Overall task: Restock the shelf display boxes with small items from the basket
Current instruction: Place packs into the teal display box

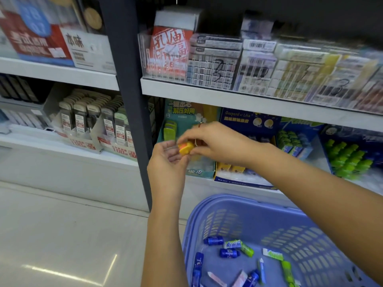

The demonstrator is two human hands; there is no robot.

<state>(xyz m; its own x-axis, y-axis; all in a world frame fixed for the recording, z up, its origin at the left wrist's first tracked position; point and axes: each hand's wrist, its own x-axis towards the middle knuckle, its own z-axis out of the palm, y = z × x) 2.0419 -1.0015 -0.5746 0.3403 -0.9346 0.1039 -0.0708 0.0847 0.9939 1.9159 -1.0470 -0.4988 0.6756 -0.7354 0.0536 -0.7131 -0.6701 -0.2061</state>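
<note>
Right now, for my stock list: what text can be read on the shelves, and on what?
"本味": white cardboard box, upper left shelf.
"解压好用": teal cardboard display box.
"Gaspard et Lisa": dark blue cardboard display box.
"3": handwritten, clear acrylic shelf divider.
Barcode labels and wrappers in the purple plastic basket: too blurred.

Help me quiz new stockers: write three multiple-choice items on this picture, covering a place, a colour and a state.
1. Where is the basket?
A) on the top shelf
B) at the bottom right of the view
C) left of the dark post

2. What colour is the small item being held?
A) yellow-orange
B) black
C) white

3. What is the right hand doing?
A) hanging idle
B) pinching the small item
C) gripping the basket

Answers:
1 B, it sits low at the right.
2 A, it shows yellow and orange.
3 B, its fingertips close on the item opposite the left hand.
</note>
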